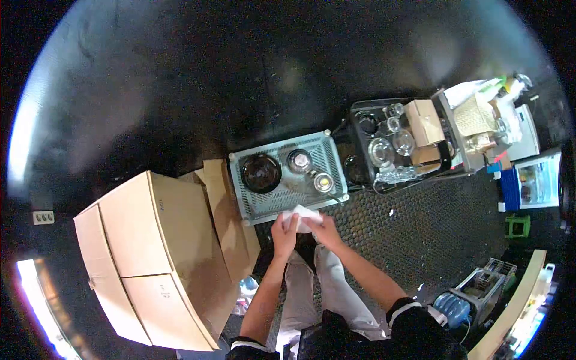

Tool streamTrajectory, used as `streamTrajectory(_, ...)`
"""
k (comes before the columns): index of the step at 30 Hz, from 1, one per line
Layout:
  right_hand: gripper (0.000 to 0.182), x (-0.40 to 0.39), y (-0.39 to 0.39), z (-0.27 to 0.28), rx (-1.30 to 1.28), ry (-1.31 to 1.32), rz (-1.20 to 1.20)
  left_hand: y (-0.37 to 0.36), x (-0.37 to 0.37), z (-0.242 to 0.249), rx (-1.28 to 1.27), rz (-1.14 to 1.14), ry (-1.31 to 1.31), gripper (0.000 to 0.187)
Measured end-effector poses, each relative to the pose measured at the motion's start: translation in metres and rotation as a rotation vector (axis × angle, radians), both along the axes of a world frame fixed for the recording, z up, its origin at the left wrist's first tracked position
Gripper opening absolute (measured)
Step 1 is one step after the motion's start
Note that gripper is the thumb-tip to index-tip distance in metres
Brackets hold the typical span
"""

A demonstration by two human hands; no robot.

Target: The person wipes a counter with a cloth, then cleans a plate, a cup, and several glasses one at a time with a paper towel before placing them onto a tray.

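Observation:
A folded white sheet (308, 212), like paper or thin cloth, is held between my two hands just in front of a light grey-blue plastic crate (249, 213). My left hand (284, 236) pinches its left side, thumb on top. The right side is gripped by my right hand (324, 231). On the crate's slatted top sit a dark round glass bowl (261, 173), a small clear glass vessel (299, 161) and another with a yellowish centre (324, 182). The sheet overlaps the crate's near edge in this view.
A large cardboard box (141, 240) stands at left, its flap (225, 210) beside the crate. At right, a dark bin (354, 111) holds glassware and a small carton (425, 123). A blue water bottle (451, 307) lies lower right on the dark textured mat (414, 234).

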State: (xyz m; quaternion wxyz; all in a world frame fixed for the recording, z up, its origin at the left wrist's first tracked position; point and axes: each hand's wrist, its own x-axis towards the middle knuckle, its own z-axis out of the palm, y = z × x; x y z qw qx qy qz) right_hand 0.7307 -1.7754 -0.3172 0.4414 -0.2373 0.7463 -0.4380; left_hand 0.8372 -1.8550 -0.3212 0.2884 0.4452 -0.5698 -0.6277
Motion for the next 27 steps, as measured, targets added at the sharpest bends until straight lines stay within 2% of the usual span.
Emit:
streamTrajectory(1,0.023,-0.003,0.009,0.003,-0.168,-0.148,-0.046,0.002,0.000,0.007,-0.048,0.010,-0.031,0.021)
streamTrajectory(2,0.023,-0.004,0.017,0.011,-0.177,-0.139,-0.056,0.004,-0.001,0.014,-0.096,0.020,-0.063,0.020)
streamTrajectory(3,0.020,-0.006,0.024,0.023,-0.252,-0.268,-0.147,0.008,-0.005,0.039,0.080,0.011,-0.033,0.019)
streamTrajectory(5,0.012,-0.013,0.041,0.045,-0.326,-0.444,-0.246,0.019,-0.012,0.047,0.038,-0.087,0.004,0.017)
streamTrajectory(7,0.012,-0.022,0.063,0.054,-0.354,-0.430,-0.238,0.029,-0.022,0.067,-0.017,-0.270,0.042,0.014)
streamTrajectory(10,0.013,-0.042,0.100,0.062,-0.368,-0.374,-0.273,0.049,-0.042,0.062,-0.090,-0.349,0.164,0.013)
streamTrajectory(11,0.012,-0.052,0.112,0.065,-0.331,-0.346,-0.306,0.051,-0.043,0.061,-0.096,-0.393,0.035,0.013)
streamTrajectory(16,0.014,-0.118,0.162,0.091,-0.324,-0.174,-0.387,0.088,-0.091,0.081,-0.062,-0.363,0.092,0.016)
streamTrajectory(18,0.015,-0.163,0.181,0.089,-0.410,-0.202,-0.478,0.104,-0.117,0.085,0.031,-0.379,0.066,0.019)
streamTrajectory(20,0.016,-0.219,0.200,0.096,-0.371,-0.035,-0.474,0.122,-0.140,0.086,0.033,-0.370,0.055,0.022)
streamTrajectory(22,0.016,-0.283,0.211,0.097,-0.507,0.218,-0.430,0.143,-0.166,0.076,0.025,-0.340,0.056,0.023)
streamTrajectory(23,0.016,-0.312,0.217,0.101,-0.355,0.394,-0.442,0.154,-0.179,0.068,0.019,-0.330,0.082,0.023)
streamTrajectory(24,0.020,-0.339,0.215,0.110,-0.343,0.742,-0.391,0.163,-0.197,0.066,0.014,-0.307,0.078,0.023)
streamTrajectory(26,0.025,-0.385,0.209,0.088,-0.432,1.039,-0.334,0.195,-0.217,0.059,0.119,-0.196,0.079,0.023)
streamTrajectory(27,0.021,-0.403,0.206,0.069,-0.427,1.041,-0.303,0.207,-0.229,0.051,0.135,-0.162,0.087,0.024)
